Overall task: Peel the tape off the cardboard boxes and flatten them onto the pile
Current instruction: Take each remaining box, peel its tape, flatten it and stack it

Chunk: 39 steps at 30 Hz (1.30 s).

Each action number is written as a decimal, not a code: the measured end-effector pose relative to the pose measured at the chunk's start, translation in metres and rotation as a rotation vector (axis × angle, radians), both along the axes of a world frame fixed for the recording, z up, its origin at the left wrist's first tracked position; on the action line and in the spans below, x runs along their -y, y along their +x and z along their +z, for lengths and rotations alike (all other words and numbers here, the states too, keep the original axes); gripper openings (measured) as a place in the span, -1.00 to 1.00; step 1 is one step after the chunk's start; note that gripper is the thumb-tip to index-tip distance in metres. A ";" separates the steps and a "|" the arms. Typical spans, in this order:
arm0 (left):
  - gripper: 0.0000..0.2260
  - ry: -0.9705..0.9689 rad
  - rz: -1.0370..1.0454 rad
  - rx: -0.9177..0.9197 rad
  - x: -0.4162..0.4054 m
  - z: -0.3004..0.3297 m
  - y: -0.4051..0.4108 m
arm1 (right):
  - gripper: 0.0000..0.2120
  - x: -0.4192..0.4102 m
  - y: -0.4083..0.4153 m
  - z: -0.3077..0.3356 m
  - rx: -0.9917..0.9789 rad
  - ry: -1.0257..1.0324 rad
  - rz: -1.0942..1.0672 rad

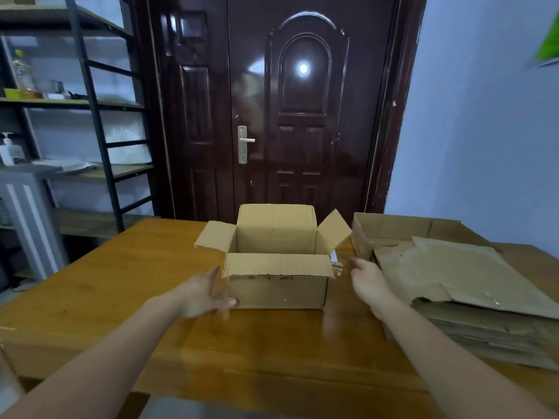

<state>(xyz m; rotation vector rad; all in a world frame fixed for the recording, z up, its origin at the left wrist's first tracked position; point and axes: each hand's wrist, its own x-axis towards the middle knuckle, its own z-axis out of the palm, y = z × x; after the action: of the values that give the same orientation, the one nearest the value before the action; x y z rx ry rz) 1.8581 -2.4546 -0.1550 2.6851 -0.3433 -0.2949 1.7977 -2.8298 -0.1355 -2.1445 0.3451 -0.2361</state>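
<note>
Between the two hands stands an open-flapped brown cardboard box (278, 267) on the wooden table (121, 282). Left hand (202, 293) and right hand (367, 279) are spread, grasping nothing. Beside the right hand lies the flattened cardboard pile (472, 285).

Both bare forearms reach forward. The left hand (203, 293) is open, fingers straight, palm turned inward. The right hand (367, 279) is relaxed, fingers loosely extended, holding nothing.
</note>
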 end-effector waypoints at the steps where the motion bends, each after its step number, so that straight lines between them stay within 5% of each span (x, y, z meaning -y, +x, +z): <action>1: 0.07 0.025 -0.019 0.003 0.007 -0.001 -0.001 | -0.51 -0.003 -0.001 -0.002 -0.041 -0.105 0.052; 5: -0.27 0.112 -0.049 0.019 0.030 -0.009 -0.004 | -0.32 -0.025 -0.009 -0.004 -0.222 -0.343 0.330; 13: -0.68 -0.150 0.085 0.130 0.030 0.004 -0.012 | -0.24 -0.031 0.001 -0.004 -0.044 -0.330 0.445; 15: -0.61 -0.199 0.113 0.196 0.028 0.018 -0.013 | -0.17 -0.029 0.000 0.005 0.002 -0.316 0.481; 20: -0.25 -0.269 0.084 0.290 0.030 0.055 -0.020 | -0.41 -0.022 0.006 0.024 0.158 -0.190 0.417; 29: 0.04 -0.236 -0.090 0.363 0.031 0.093 -0.025 | -0.58 -0.027 0.008 0.080 0.354 -0.045 0.171; 39: 0.01 -0.416 -0.120 0.136 0.038 0.096 -0.024 | -0.53 -0.023 0.009 0.094 0.141 -0.011 0.192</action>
<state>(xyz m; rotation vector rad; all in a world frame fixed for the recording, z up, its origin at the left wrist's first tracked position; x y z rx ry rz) 1.8343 -2.4925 -0.0595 2.2832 -0.5436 -0.0642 1.8065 -2.8065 -0.0418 -2.1411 0.0566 -0.2770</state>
